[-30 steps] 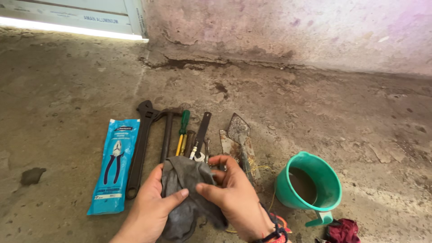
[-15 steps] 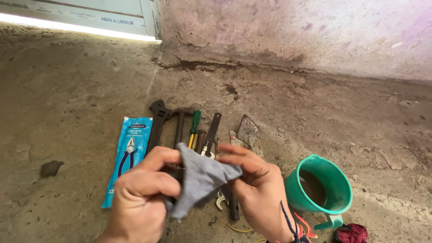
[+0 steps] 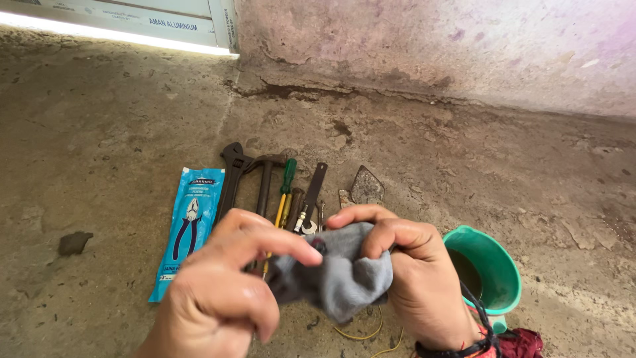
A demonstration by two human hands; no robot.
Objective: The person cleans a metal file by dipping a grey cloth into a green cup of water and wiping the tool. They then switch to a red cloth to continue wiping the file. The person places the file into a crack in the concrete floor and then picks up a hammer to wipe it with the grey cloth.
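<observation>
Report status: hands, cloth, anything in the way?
Left hand and right hand both grip grey cloth. Tools, green mug beneath; nothing obstructing.

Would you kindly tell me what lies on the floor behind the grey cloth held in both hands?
Above the grey cloth, a black wrench, hammer, green screwdriver and trowel show their upper parts. Their lower ends are hidden by the cloth and hands.

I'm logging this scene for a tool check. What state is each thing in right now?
Grey cloth: bunched up, gripped by both hands.
Left hand: closed on the cloth.
Right hand: closed on the cloth.
Green mug: upright on the floor, dark liquid inside.
Pliers packet: sealed, lying flat.
Adjustable wrench: lying flat.
Hammer: lying flat.
Green-handled screwdriver: lying flat.
Trowel: lying flat, dirty.
</observation>
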